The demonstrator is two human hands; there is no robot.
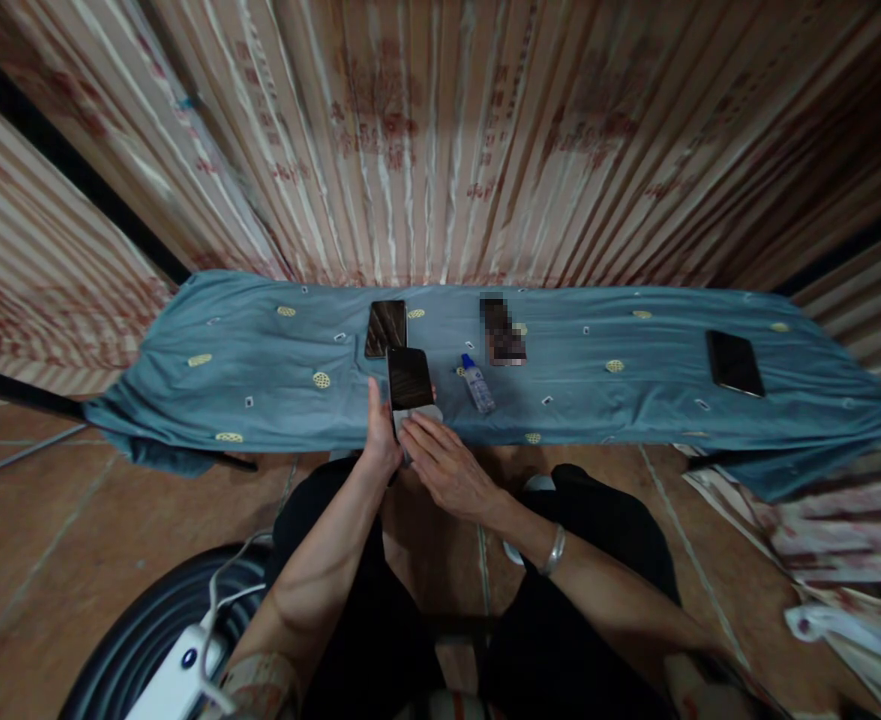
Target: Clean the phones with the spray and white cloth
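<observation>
My left hand is wrapped round a dark phone, held upright above the cloth's front edge. My right hand presses a light grey cloth against the lower part of its screen, fingers together. Just behind the held phone, another dark phone lies on the blue-green cloth. To the right lies a small clear bottle with a blue cap, and behind it is a pixelated dark object that I cannot make out.
A black tablet or phone lies at the right of the cloth-covered table. Patterned curtains hang behind. At the lower left, a white power strip with a cable rests on a black ribbed round object.
</observation>
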